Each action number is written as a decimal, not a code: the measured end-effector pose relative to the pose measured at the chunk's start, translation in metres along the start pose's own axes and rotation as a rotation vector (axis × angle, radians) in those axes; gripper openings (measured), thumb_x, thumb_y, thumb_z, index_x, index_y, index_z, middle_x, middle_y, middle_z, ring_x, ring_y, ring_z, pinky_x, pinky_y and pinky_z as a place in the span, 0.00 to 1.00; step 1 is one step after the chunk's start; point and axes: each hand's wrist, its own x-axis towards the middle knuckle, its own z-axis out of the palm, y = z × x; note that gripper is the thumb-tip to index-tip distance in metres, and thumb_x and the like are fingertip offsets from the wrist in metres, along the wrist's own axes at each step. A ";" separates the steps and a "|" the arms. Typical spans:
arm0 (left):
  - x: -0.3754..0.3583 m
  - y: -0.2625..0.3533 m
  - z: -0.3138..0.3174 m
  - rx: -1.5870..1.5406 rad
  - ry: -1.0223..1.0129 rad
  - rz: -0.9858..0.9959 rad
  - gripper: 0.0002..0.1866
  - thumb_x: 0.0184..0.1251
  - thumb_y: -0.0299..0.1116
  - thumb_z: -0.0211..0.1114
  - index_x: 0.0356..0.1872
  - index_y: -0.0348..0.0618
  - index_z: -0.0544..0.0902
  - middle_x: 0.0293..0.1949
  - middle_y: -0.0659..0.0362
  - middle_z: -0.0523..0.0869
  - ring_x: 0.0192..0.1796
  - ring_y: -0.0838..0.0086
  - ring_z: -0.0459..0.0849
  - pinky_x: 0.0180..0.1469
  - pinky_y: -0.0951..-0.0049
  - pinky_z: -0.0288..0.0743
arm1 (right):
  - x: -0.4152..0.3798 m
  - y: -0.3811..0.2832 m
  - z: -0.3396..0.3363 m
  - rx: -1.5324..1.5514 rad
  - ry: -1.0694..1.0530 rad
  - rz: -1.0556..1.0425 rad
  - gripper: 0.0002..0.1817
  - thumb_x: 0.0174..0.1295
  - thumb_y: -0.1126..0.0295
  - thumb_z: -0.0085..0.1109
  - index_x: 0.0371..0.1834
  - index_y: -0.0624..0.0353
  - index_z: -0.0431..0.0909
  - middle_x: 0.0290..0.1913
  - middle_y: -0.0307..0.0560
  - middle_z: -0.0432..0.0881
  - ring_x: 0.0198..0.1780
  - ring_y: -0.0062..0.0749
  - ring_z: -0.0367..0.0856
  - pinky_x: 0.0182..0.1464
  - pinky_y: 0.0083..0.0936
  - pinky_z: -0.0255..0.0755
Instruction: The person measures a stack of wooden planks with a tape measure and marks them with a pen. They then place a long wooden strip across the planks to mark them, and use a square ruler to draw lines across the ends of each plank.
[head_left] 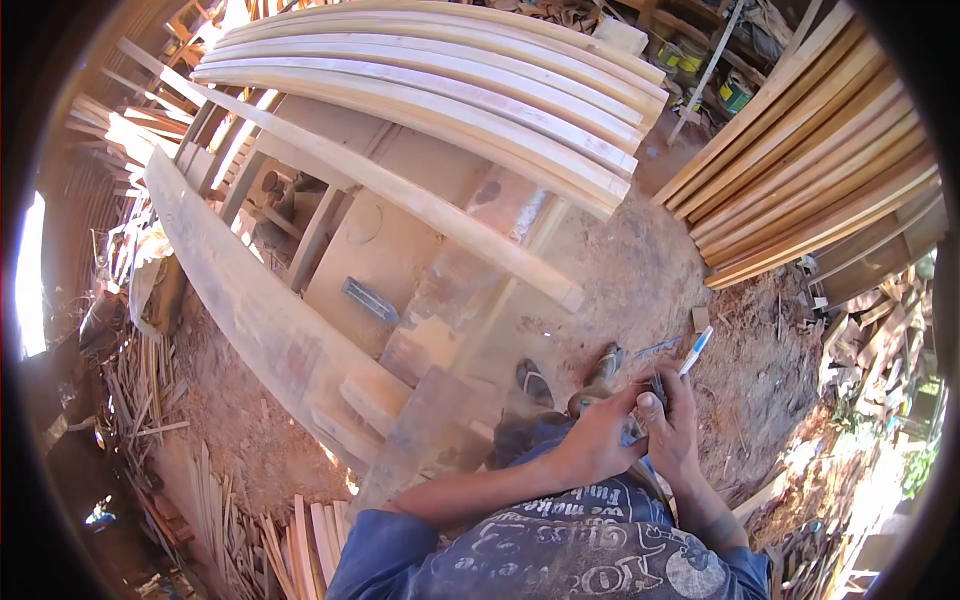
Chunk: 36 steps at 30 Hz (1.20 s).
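Note:
My left hand (600,437) and my right hand (672,428) are close together in front of my body, their fingers bent and touching. A slim white and blue pen (697,350) sticks out beyond the fingers of my right hand, which is closed on it. Between the fingertips shows a small dark thing (657,384), too small to name. The fingers of my left hand are closed in against it and against my right hand. What lies inside the palms is hidden.
A wooden bench (385,225) stands ahead, with a long strip of wood (430,205) and a grey metal block (370,300) on it. Stacked boards (450,75) lie at the far side. More planks (810,150) lean at right. Scraps litter the dirt floor (640,250).

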 end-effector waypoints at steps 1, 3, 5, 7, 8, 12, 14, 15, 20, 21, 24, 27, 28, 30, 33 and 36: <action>0.001 0.001 -0.001 -0.037 -0.014 -0.055 0.32 0.57 0.31 0.69 0.62 0.35 0.68 0.48 0.39 0.83 0.51 0.42 0.83 0.53 0.52 0.77 | 0.000 -0.001 0.000 -0.031 -0.008 -0.031 0.19 0.68 0.59 0.59 0.48 0.66 0.77 0.47 0.55 0.74 0.48 0.46 0.75 0.54 0.37 0.70; -0.002 0.005 -0.002 -0.113 -0.038 -0.171 0.33 0.58 0.30 0.68 0.64 0.34 0.66 0.49 0.37 0.83 0.51 0.41 0.83 0.52 0.53 0.77 | -0.003 -0.002 -0.002 -0.096 -0.031 -0.089 0.20 0.68 0.57 0.59 0.50 0.66 0.77 0.49 0.56 0.75 0.50 0.48 0.75 0.55 0.38 0.70; -0.002 0.010 -0.002 -0.065 0.001 -0.158 0.31 0.59 0.30 0.67 0.63 0.35 0.67 0.46 0.38 0.83 0.49 0.42 0.84 0.51 0.53 0.77 | -0.002 -0.003 -0.006 -0.176 -0.052 -0.099 0.21 0.67 0.57 0.59 0.50 0.66 0.78 0.50 0.57 0.76 0.51 0.51 0.76 0.56 0.40 0.70; -0.003 0.009 -0.003 -0.027 0.008 -0.149 0.28 0.59 0.29 0.65 0.60 0.35 0.67 0.43 0.39 0.83 0.47 0.43 0.84 0.48 0.53 0.76 | -0.003 -0.003 -0.010 -0.289 -0.064 -0.126 0.21 0.67 0.57 0.59 0.51 0.66 0.79 0.50 0.57 0.78 0.53 0.52 0.76 0.57 0.40 0.70; -0.003 0.003 -0.004 -0.014 -0.005 -0.145 0.26 0.59 0.29 0.64 0.59 0.35 0.68 0.41 0.40 0.83 0.46 0.44 0.83 0.47 0.53 0.76 | -0.005 -0.004 -0.012 -0.365 -0.066 -0.147 0.20 0.67 0.59 0.59 0.51 0.66 0.80 0.50 0.57 0.79 0.53 0.53 0.76 0.57 0.41 0.70; -0.003 -0.013 -0.015 -0.103 -0.117 -0.225 0.20 0.58 0.28 0.59 0.52 0.36 0.68 0.33 0.43 0.80 0.37 0.51 0.81 0.40 0.56 0.71 | -0.015 0.012 -0.024 -0.458 0.095 -0.196 0.17 0.67 0.66 0.57 0.52 0.66 0.81 0.48 0.56 0.80 0.51 0.53 0.78 0.55 0.42 0.71; -0.004 -0.015 -0.022 -0.063 -0.127 -0.204 0.18 0.57 0.28 0.58 0.49 0.36 0.70 0.31 0.46 0.79 0.35 0.58 0.78 0.38 0.60 0.69 | -0.007 0.002 -0.046 -0.292 0.201 -0.134 0.18 0.62 0.73 0.55 0.54 0.66 0.81 0.49 0.57 0.81 0.50 0.51 0.79 0.55 0.41 0.72; -0.006 -0.014 -0.027 -0.042 -0.129 -0.195 0.17 0.57 0.27 0.57 0.48 0.36 0.70 0.29 0.47 0.78 0.34 0.61 0.77 0.37 0.61 0.68 | -0.001 0.003 -0.057 -0.303 0.269 -0.215 0.18 0.61 0.74 0.55 0.54 0.66 0.81 0.49 0.58 0.81 0.51 0.51 0.80 0.56 0.40 0.72; 0.004 0.012 -0.075 -0.027 -0.427 -0.160 0.10 0.55 0.27 0.57 0.39 0.39 0.76 0.27 0.53 0.77 0.33 0.69 0.74 0.38 0.67 0.67 | 0.027 0.036 -0.071 -0.319 -0.106 -0.386 0.20 0.58 0.72 0.55 0.53 0.67 0.82 0.47 0.59 0.84 0.52 0.49 0.82 0.61 0.38 0.70; 0.010 0.020 -0.087 0.018 -0.502 -0.124 0.08 0.55 0.27 0.57 0.37 0.39 0.77 0.27 0.54 0.77 0.33 0.70 0.74 0.38 0.67 0.67 | 0.030 0.057 -0.076 -0.160 -0.376 -0.300 0.21 0.59 0.68 0.58 0.54 0.68 0.82 0.47 0.58 0.85 0.53 0.49 0.81 0.62 0.39 0.70; 0.037 0.031 -0.128 0.118 -0.503 -0.183 0.08 0.55 0.25 0.58 0.36 0.40 0.80 0.28 0.57 0.79 0.35 0.71 0.76 0.40 0.68 0.69 | 0.017 0.064 -0.067 0.324 -0.775 -0.019 0.23 0.61 0.57 0.63 0.47 0.69 0.83 0.39 0.53 0.86 0.47 0.44 0.83 0.55 0.36 0.73; 0.074 0.005 -0.163 0.149 -0.457 -0.041 0.09 0.58 0.26 0.58 0.39 0.41 0.83 0.36 0.55 0.83 0.42 0.63 0.80 0.49 0.64 0.73 | 0.010 0.058 -0.048 0.646 -0.729 0.140 0.20 0.64 0.56 0.65 0.38 0.68 0.83 0.31 0.46 0.84 0.36 0.31 0.82 0.42 0.28 0.75; 0.087 0.001 -0.171 0.358 -0.376 0.161 0.10 0.59 0.26 0.58 0.41 0.42 0.84 0.40 0.54 0.84 0.46 0.60 0.80 0.53 0.63 0.73 | 0.009 0.055 -0.040 0.726 -0.670 0.172 0.20 0.66 0.56 0.64 0.35 0.67 0.83 0.29 0.43 0.84 0.33 0.27 0.81 0.38 0.25 0.74; 0.108 -0.007 -0.189 0.603 -0.167 0.325 0.15 0.61 0.23 0.57 0.47 0.42 0.84 0.49 0.52 0.83 0.55 0.57 0.80 0.60 0.61 0.72 | 0.014 0.036 -0.020 0.501 -0.510 0.178 0.17 0.67 0.60 0.63 0.31 0.67 0.81 0.22 0.39 0.79 0.24 0.21 0.76 0.29 0.21 0.69; 0.119 -0.026 -0.209 0.711 0.077 0.232 0.19 0.63 0.20 0.55 0.54 0.43 0.83 0.58 0.51 0.81 0.62 0.58 0.78 0.66 0.61 0.69 | 0.025 0.037 0.012 0.199 -0.302 0.167 0.15 0.68 0.63 0.61 0.34 0.67 0.82 0.21 0.38 0.78 0.23 0.20 0.75 0.28 0.22 0.68; 0.116 -0.043 -0.204 0.839 0.059 0.253 0.15 0.66 0.25 0.59 0.52 0.42 0.85 0.55 0.52 0.83 0.63 0.59 0.77 0.70 0.58 0.63 | 0.030 0.054 0.046 0.155 -0.143 0.133 0.14 0.70 0.65 0.60 0.37 0.68 0.82 0.20 0.38 0.77 0.21 0.19 0.73 0.25 0.23 0.66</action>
